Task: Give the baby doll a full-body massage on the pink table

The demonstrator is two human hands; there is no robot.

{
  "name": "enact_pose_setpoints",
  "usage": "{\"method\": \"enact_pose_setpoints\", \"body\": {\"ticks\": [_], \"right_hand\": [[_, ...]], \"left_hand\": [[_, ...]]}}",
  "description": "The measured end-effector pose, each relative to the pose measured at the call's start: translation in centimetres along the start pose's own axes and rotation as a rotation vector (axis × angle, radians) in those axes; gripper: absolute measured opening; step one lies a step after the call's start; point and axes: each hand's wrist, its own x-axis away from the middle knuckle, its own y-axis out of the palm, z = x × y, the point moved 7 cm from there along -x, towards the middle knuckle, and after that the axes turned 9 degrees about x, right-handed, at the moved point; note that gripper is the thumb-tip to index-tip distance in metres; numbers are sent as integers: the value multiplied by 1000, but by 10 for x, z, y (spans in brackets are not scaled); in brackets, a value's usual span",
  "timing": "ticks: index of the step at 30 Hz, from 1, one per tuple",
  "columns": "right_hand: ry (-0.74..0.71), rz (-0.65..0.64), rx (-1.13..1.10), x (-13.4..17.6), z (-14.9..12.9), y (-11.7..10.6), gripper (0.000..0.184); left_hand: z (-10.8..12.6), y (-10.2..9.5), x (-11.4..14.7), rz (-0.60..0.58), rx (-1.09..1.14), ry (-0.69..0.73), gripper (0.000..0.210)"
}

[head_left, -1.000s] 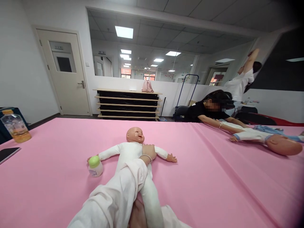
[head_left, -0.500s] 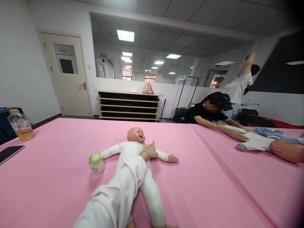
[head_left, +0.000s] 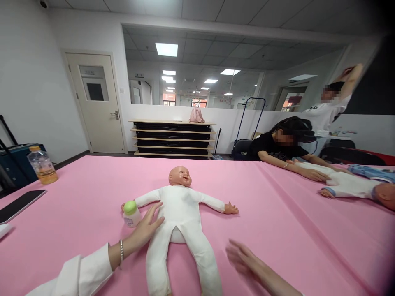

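Note:
A baby doll in a white cloth suit lies on its back on the pink-covered table, head toward the far edge and arms spread. My left hand, with a beaded bracelet at its wrist, is at the doll's side by the waist. Its fingers are stretched out and hold nothing. Close to that hand stands a small white bottle with a green cap, by the doll's hand. My right hand is over the cloth beside the doll's leg, apart from it. It looks flat and open, though motion blurs the fingers.
A bottle of amber drink and a phone are on the left of the table. On the right, a person in black has hands on another doll. Another person stands behind with raised arms.
My left hand has left the doll's chest and moved left to its waist side. My right hand has come into view at the lower right. The view has shifted slightly left.

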Motion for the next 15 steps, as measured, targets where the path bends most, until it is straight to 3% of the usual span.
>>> {"method": "enact_pose_setpoints", "body": {"ticks": [3, 6, 10, 15], "right_hand": [[-355, 153, 296, -47, -58, 13, 71], [-694, 72, 666, -84, -91, 51, 64], [-828, -42, 820, -106, -84, 78, 50], [-882, 93, 758, -103, -72, 73, 45]], "left_hand": [[-1, 17, 3, -15, -41, 10, 60], [7, 29, -1, -43, -118, 76, 60], [5, 34, -5, -58, -185, 161, 57], [-6, 35, -8, -81, -212, 221, 52]]}}
